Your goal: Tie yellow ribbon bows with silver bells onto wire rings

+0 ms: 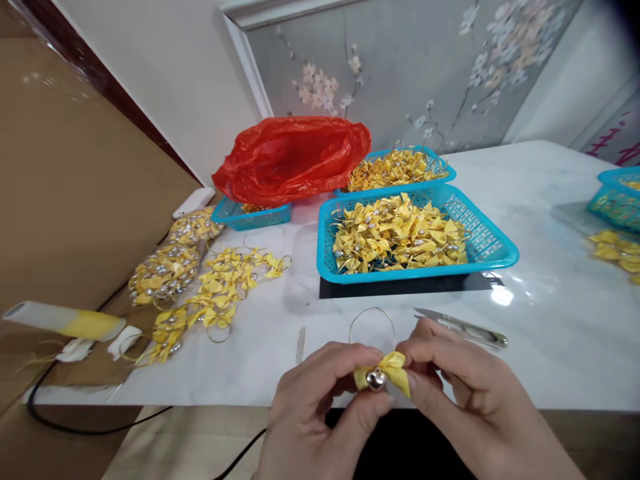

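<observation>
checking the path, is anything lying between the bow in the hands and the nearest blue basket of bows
Nothing visible: the small yellow ribbon bow with silver bell and the blue plastic basket have bare white tabletop between them; the metal snips lie off right.

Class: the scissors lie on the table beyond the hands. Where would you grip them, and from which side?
Grip the scissors at the thick right end, coming from above and the right. The thin pointed tip faces left, just beyond the right hand, so that end is best avoided.
</observation>
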The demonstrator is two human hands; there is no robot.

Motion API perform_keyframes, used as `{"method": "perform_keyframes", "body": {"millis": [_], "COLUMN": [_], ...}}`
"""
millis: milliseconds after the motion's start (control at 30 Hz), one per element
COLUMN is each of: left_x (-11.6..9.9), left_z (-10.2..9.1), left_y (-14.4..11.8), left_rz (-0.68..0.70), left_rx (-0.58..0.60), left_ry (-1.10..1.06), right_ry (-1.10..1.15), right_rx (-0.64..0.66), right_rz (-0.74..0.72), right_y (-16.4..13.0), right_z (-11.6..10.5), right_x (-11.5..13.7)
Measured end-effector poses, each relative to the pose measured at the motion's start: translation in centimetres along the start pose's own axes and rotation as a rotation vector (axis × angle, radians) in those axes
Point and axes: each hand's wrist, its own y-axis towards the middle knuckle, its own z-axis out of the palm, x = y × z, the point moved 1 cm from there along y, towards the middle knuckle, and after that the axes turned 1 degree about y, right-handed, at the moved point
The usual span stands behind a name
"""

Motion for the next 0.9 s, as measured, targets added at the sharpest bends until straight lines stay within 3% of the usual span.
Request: {"method": "perform_keyframes", "body": {"millis": [67, 233, 433, 733, 900], "left_x": [0.2, 1.4, 1.8, 1.3, 1.8], "left_z": [-0.1, -0.4, 0.1, 1.1, 1.2], "left_y": [0.1, 0.6, 1.2, 1.0, 1.0], "left_rz": [0.0, -0.242, -0.325, -0.465, -0.47], "left_rx": [-0.003, 0.123, 0.187, 0.095, 0.136], "left_ry": [0.009, -0.192, -0.292, -0.467, -0.52], "right_ry": [0.011, 0.01, 0.046, 0.079, 0.127], "right_rx": [-0.007, 0.039, 0.046, -0.017, -0.036], "right_rz": [0.005, 0.025, 0.036, 0.012, 0.02], "right_y": [-0.1, -0.3, -0.4, -0.3, -0.5], "right_z": [0.0, 0.0, -0.1, 0.4, 0.7], "right_x": [0.0, 0.0, -0.3, -0.6, -0.8]}}
